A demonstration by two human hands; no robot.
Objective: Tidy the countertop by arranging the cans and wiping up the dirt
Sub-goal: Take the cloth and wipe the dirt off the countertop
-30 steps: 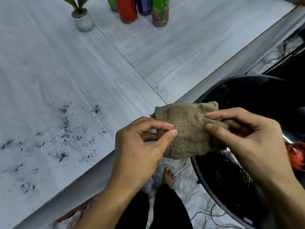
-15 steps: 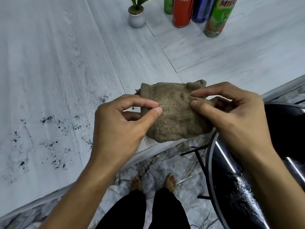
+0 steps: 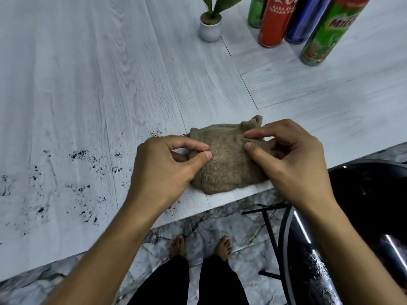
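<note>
Head view: a person at the near edge of a pale wood-grain counter (image 3: 110, 84) holds a folded brown cloth (image 3: 229, 168) with both hands. The left hand (image 3: 163, 170) pinches one end between thumb and forefinger, and the right hand (image 3: 293, 164) pinches the other end the same way. The two-ended grip looks meant to square the cloth into a firm pad before wiping. It sits low at the counter's edge, though whether it rests on the surface cannot be told. Black dirt (image 3: 81, 155) is scattered across the boards to the left, its nearest specks just beside the left hand, so the pad seems placed to sweep that way. Four cans (image 3: 275, 25) stand upright in a close group at the far right, near a small potted plant (image 3: 210, 25) and well apart from the mess. That suggests the arranging is done and the wiping has not yet begun. Bare feet (image 3: 222, 247) show on the marbled floor below.
</note>
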